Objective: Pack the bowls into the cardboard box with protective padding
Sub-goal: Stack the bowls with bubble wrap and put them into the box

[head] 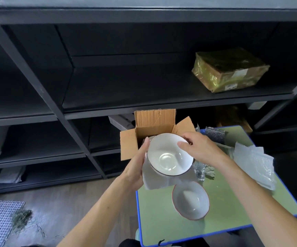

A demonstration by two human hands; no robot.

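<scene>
**Asker:** Where is the bowl relative to the box?

**Me:** I hold the dark-rimmed bowl (170, 155) in the air, mouth up and tipped a little toward me. The cardboard box (154, 130) lies at twelve o'clock from it, flaps open. The bowl's far edge overlaps the opening, so I can't tell whether anything is inside yet.

**Asker:** And your hands?

**Me:** My left hand (137, 166) cups the bowl at nine o'clock. Its thumb lies along the rim and its fingers are hidden underneath, gripping a white foam sheet (153, 183) against the base. My right hand (201, 148) pinches the rim at about two o'clock, thumb inside and fingers behind the wall. That hand is nearer the box.

**Asker:** Does the bowl have a long axis to line up?

**Me:** No, it's round. I judge only the tilt matters: level it, then lower it forward between the flaps.

**Asker:** What about the materials?

**Me:** The bowl is smooth, glossy white glazed ware, likely slippery and brittle. The foam is soft and limp, and the box is corrugated, with stiff walls.

**Asker:** What's left?

**Me:** The red-rimmed bowl (190, 200) sits at six o'clock on the green table (233, 202). Crinkled bubble wrap (256, 163) lies at three o'clock, with silvery padding (214, 134) near the box.
</scene>
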